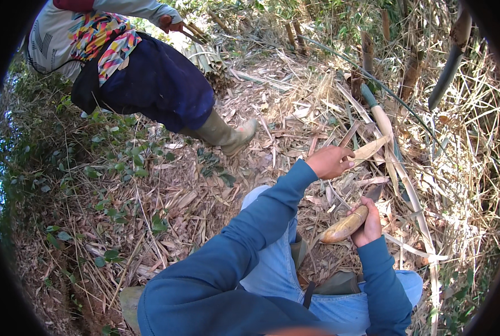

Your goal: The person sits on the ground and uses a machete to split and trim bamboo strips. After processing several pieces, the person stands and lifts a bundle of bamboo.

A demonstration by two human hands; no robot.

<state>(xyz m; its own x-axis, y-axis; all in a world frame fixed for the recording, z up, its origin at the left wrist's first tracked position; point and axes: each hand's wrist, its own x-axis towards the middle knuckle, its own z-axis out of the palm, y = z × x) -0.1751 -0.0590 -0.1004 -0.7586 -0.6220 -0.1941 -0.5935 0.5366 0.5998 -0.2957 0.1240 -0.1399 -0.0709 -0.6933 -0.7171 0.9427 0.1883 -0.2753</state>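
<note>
Two people share this patch of dry leaf litter (166, 196), and the peeled shoot (344, 227) near the right of centre serves as the landmark.

Far left of the shoot, green weeds (115, 162) edge the slope, thin and soft against the brittle brown litter. Up and left of the shoot a second person (132, 67) bends over in dark trousers, a bright patterned cloth and an olive rubber boot (225, 134); their hand (171, 23) grips thin sticks beyond. Between that boot and the shoot lies an open stretch of litter, flat and loose, the widest free room in view.

Just left and above the shoot, the left hand (329, 162), on a blue sleeve, reaches forward with its grip closed on a pale, papery husk strip (370, 149). Below it the wearer's jeans (272, 263) fill the space toward the lower edge.

The shoot itself is smooth, tapered and yellow-tan, lying slanted with its blunt end low and left. The right hand (367, 224) wraps its upper end, grip clamped round it; a dark blade-like tip (375, 193) shows just above the fist, though what it is I cannot tell.

Right of the shoot, long curling sheaths (412, 201) and dry grass crowd close. Above and right stand cut bamboo stumps (411, 70) and a leaning green culm (446, 73), hard and round, hemming that side.
</note>
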